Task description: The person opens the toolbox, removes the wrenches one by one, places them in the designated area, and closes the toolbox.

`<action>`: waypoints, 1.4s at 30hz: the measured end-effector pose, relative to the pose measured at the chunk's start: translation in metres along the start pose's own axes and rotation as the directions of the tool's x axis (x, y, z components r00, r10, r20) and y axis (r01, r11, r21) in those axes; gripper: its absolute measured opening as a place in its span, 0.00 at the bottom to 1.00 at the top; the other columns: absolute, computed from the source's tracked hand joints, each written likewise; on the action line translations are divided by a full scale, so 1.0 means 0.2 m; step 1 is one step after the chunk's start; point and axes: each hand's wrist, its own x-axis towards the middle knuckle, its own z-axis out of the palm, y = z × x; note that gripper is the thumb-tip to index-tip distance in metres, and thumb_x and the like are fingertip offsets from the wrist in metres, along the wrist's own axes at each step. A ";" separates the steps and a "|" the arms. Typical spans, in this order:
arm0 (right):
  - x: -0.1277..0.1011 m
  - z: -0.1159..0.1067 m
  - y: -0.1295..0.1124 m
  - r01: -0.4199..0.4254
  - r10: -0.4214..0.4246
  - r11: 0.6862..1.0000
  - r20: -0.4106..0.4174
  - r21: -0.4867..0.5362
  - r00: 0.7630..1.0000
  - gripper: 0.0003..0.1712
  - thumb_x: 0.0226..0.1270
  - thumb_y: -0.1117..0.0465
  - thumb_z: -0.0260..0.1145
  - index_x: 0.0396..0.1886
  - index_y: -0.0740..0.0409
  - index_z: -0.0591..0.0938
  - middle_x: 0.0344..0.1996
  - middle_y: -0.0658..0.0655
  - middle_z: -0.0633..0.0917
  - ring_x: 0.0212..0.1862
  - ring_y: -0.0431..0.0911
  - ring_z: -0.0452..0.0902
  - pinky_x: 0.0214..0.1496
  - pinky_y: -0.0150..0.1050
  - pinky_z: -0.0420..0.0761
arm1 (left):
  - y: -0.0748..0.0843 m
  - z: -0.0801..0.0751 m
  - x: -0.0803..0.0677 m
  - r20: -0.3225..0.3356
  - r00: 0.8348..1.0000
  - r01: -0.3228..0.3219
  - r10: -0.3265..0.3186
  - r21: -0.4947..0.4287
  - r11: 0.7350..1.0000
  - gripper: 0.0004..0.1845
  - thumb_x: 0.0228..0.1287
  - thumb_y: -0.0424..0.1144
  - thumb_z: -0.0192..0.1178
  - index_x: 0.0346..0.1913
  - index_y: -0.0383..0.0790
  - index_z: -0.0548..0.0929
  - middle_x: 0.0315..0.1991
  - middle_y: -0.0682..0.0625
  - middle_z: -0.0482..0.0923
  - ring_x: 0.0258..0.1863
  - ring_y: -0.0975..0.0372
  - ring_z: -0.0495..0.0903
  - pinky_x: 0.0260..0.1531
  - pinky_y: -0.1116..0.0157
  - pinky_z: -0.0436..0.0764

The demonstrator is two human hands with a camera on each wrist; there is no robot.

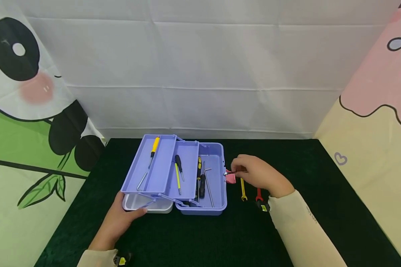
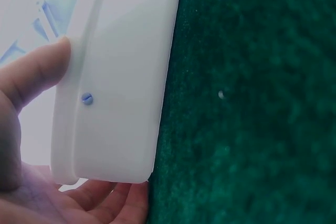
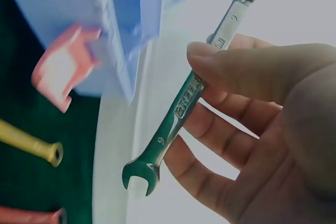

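My right hand [image 1: 258,172] pinches a silver combination wrench [image 3: 185,100] between thumb and fingers, just off the right side of a lavender toolbox [image 1: 200,212]. The wrench's open end points down and its ring end up in the right wrist view. Beside it, a pink latch [image 1: 231,178] sticks out from the box wall. My left hand [image 1: 115,218] grips the left end of the box's white lid [image 2: 123,82], thumb on its rim and fingers at its end. The box stands open, its two trays [image 1: 160,181] spread to the left.
A yellow-handled screwdriver [image 1: 155,145] and a hex key [image 1: 142,182] lie in the upper tray. Small screwdrivers [image 1: 178,163] are in the second. The bottom holds more screwdrivers and another hex key [image 1: 209,187]. A yellow wrench [image 1: 243,190] and a red-handled tool [image 1: 258,194] lie on green cloth.
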 end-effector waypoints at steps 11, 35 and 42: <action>-0.27 -0.04 0.36 -0.282 0.323 0.943 -0.277 0.178 0.905 0.06 0.77 0.63 0.63 0.50 0.55 0.80 0.41 0.56 0.80 0.42 0.53 0.74 0.44 0.48 0.77 | -0.02 0.00 0.01 0.005 1.000 -0.017 0.017 -0.021 1.000 0.68 0.58 0.52 0.77 0.84 0.48 0.33 0.81 0.34 0.47 0.72 0.38 0.61 0.69 0.33 0.59; -0.29 0.13 0.50 -0.418 0.634 0.677 -0.191 0.606 0.749 0.16 0.80 0.59 0.60 0.58 0.64 0.75 0.44 0.60 0.79 0.42 0.51 0.78 0.40 0.36 0.84 | -0.02 0.00 0.01 0.012 1.000 -0.006 0.007 -0.036 0.999 0.67 0.59 0.52 0.76 0.84 0.47 0.33 0.81 0.34 0.46 0.72 0.38 0.60 0.69 0.33 0.59; -0.27 0.16 0.53 -0.472 0.662 0.634 -0.114 0.612 0.741 0.15 0.80 0.59 0.59 0.58 0.63 0.74 0.43 0.60 0.79 0.42 0.51 0.77 0.42 0.39 0.84 | -0.03 0.00 0.01 0.009 1.000 -0.020 0.020 -0.039 0.999 0.67 0.58 0.52 0.77 0.84 0.49 0.33 0.81 0.35 0.47 0.72 0.38 0.60 0.69 0.33 0.59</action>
